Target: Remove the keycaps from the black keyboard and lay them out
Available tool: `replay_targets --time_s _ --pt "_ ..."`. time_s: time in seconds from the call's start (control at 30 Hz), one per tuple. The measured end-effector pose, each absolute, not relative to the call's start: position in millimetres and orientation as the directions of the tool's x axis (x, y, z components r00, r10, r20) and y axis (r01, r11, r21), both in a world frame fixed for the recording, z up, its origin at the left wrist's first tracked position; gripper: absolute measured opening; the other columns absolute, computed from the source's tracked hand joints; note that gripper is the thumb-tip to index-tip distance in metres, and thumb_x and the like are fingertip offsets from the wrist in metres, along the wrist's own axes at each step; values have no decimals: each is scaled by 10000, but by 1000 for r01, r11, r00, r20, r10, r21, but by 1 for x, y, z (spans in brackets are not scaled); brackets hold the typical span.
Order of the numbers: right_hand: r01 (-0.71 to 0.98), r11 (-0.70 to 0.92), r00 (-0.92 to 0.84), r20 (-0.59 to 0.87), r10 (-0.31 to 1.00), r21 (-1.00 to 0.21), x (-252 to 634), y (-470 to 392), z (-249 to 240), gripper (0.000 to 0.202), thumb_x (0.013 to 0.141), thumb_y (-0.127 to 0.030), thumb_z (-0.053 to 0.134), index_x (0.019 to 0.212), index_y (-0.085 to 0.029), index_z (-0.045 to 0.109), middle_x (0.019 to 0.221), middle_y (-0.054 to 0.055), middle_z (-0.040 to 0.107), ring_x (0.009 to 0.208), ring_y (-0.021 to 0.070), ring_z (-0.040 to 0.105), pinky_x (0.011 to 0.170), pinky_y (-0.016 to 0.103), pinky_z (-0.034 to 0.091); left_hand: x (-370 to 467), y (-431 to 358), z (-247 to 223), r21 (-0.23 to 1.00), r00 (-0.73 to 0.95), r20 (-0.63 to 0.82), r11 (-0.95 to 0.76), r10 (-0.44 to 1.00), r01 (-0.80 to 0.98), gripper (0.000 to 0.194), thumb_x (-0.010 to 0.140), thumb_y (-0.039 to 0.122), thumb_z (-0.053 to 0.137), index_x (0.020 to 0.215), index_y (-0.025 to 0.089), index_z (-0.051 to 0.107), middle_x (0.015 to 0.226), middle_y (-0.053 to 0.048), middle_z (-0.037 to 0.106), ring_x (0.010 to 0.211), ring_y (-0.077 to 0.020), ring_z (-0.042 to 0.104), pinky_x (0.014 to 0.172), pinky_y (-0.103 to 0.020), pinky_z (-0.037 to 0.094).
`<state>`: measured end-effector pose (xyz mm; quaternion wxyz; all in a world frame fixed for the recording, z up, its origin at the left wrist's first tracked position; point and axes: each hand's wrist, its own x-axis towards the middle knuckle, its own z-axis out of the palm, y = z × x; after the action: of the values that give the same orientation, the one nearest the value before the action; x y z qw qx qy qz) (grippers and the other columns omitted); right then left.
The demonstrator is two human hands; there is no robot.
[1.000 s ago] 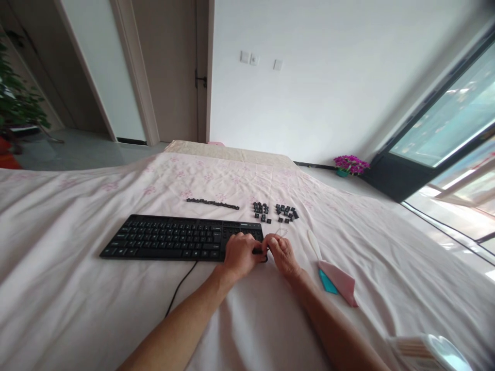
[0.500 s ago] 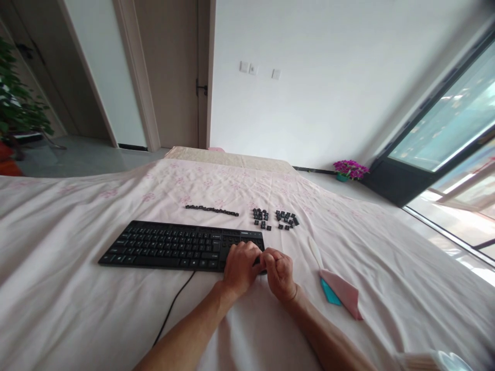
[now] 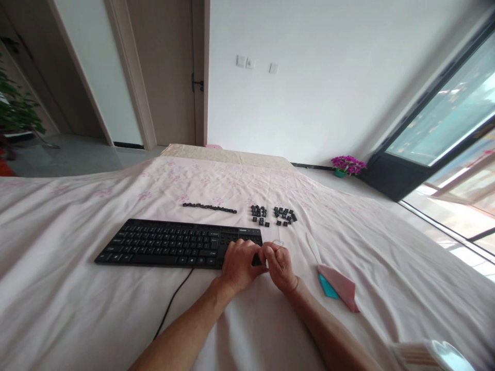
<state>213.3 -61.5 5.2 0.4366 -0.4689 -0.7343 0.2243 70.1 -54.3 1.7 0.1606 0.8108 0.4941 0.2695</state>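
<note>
A black keyboard (image 3: 162,243) lies on the cloth, its right-hand block partly bare of keycaps. My left hand (image 3: 240,262) grips the keyboard's right end, fingers curled over the number pad and thumb near the front edge. Beside it, my right hand (image 3: 279,264) is closed in a pinch at the right edge, touching or nearly touching the left fingertips. From the top of this hand sticks out a thin wire loop (image 3: 278,242); the rest of it is hidden. Loose keycaps lie behind the keyboard: a row (image 3: 209,207), a cluster (image 3: 258,213) and another cluster (image 3: 284,215).
Pink patterned cloth (image 3: 116,314) covers the surface in folds. To the right lie a folded pink and teal cloth (image 3: 340,286) and a clear container of thin sticks (image 3: 429,355). The keyboard's cable (image 3: 172,304) runs toward me. Purple flowers (image 3: 348,164) stand on the floor beyond.
My right hand has turned slightly and opened a small gap from the left hand; the wire loop now shows above it. The whole view has shifted a little.
</note>
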Motion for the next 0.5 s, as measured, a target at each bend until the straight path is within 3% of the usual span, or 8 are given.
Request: replay_targets --time_s 0.2,0.33,0.5 --pt "525 474 -374 309 874 -707 217 -49 12 480 964 -426 328 602 -183 531 596 5 581 577 111 536 626 222 411 72 -55 3 537 315 248 -400 916 742 297 776 513 602 710 224 610 768 -15 641 795 -211 531 696 -328 291" --pt "487 442 -360 288 888 -754 219 -49 13 501 963 -455 321 607 -181 543 584 3 568 566 111 531 607 219 418 72 -52 4 551 327 226 -397 918 734 205 766 418 642 706 222 639 811 -19 661 826 -214 551 706 -320 311" --pt "422 403 -340 270 901 -812 222 -48 15 541 955 -508 301 598 -177 538 574 6 537 583 118 506 600 222 412 65 -35 9 520 471 216 -509 855 686 154 751 370 671 669 241 664 806 3 670 820 -207 569 724 -307 340"
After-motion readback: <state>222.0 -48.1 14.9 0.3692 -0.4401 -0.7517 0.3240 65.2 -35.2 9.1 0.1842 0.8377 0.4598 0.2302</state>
